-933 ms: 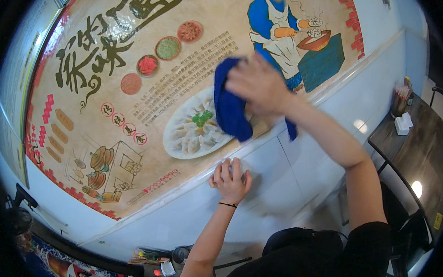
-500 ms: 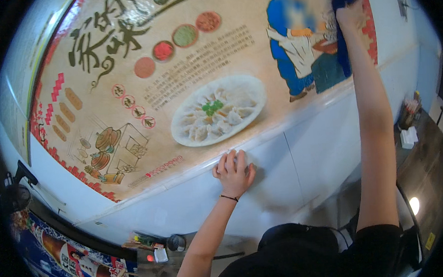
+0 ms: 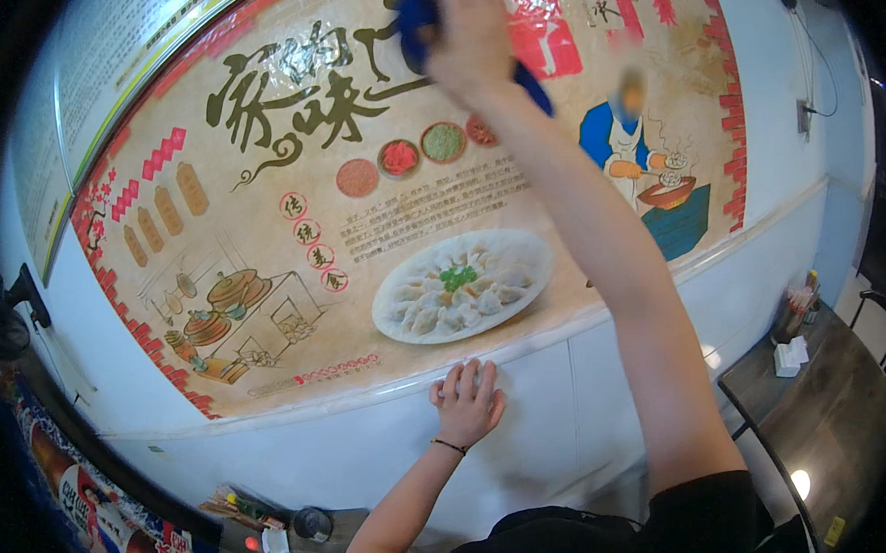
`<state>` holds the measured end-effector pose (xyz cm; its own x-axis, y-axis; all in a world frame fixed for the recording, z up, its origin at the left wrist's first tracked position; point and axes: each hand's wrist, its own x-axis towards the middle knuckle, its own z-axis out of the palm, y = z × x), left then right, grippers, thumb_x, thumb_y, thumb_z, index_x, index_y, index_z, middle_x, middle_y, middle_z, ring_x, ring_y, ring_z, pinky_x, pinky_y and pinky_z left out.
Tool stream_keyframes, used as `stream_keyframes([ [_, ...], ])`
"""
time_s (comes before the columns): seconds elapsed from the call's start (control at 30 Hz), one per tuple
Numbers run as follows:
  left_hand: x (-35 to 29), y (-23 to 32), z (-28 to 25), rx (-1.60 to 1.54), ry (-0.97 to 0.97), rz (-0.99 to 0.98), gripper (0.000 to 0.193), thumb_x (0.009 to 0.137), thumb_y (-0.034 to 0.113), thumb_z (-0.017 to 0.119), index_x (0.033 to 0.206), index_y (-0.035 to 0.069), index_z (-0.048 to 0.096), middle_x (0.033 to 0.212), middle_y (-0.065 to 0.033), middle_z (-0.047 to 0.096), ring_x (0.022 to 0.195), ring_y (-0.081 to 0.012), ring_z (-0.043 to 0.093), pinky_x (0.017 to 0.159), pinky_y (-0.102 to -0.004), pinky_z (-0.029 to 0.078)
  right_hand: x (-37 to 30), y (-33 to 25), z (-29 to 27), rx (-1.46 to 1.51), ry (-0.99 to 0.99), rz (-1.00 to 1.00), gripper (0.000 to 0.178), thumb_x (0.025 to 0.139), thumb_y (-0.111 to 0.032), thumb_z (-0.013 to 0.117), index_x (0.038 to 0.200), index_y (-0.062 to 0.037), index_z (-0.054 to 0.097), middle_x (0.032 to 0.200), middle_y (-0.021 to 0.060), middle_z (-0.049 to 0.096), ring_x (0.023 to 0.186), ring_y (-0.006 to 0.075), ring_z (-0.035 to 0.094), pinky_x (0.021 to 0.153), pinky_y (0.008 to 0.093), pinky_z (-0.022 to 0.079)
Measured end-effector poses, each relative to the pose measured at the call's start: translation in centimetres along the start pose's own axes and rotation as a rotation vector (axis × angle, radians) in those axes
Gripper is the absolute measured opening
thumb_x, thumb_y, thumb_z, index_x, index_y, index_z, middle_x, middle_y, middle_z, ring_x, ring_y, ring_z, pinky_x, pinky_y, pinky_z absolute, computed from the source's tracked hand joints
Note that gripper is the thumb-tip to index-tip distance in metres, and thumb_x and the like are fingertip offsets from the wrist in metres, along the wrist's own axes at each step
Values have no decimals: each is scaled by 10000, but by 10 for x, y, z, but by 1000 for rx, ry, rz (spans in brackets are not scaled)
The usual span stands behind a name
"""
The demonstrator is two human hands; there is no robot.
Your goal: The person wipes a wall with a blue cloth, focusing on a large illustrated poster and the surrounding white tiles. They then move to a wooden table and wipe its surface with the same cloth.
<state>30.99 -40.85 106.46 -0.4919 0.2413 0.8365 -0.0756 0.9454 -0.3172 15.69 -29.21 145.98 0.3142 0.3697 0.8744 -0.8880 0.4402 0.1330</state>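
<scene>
A large printed wall mural fills most of the view, with a plate of dumplings, small bowls and a cartoon cook on it. High on it, my right hand presses a dark blue cloth to the surface, its fingers blurred and partly hidden. One end of the cloth hangs out past the wrist. Below the dumpling picture, my left hand leans on the white wall just under the ledge, fingers spread, with nothing in it.
At lower right stands a dark wooden table with a tissue pack and a utensil holder. Another table at lower left bears a dark round cup. A wall fan is at far left.
My right hand has swept the cloth leftward across the mural, from the cook's right side to near the large brush lettering. The view has shifted; my left hand stays by the ledge.
</scene>
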Motion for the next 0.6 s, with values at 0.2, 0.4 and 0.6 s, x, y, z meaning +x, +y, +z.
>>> stream_keyframes([
  [0.2,3,4,-5,-8,-8,-7,505,672,268,654,1147,129,553,1221,-84,449,1151,-271,357,918,-439,240,41,-8,37,68,-217,-524,398,660,-284,701,1005,-115,600,1075,64,584,1083,236,506,999,372,353],
  [0.4,2,8,1,16,-21,-30,541,654,273,667,1157,125,536,1207,-99,464,1150,-296,355,912,-461,246,75,73,4,274,-181,-523,359,641,-55,595,997,-39,554,983,163,583,988,360,512,907,420,397],
  [0.6,-3,3,-1,7,-62,-21,568,653,293,679,1166,110,520,1208,-116,454,1141,-321,369,918,-499,236,84,180,-48,15,-120,-275,313,697,-59,566,1010,-52,554,1025,161,584,1028,341,508,872,411,424],
])
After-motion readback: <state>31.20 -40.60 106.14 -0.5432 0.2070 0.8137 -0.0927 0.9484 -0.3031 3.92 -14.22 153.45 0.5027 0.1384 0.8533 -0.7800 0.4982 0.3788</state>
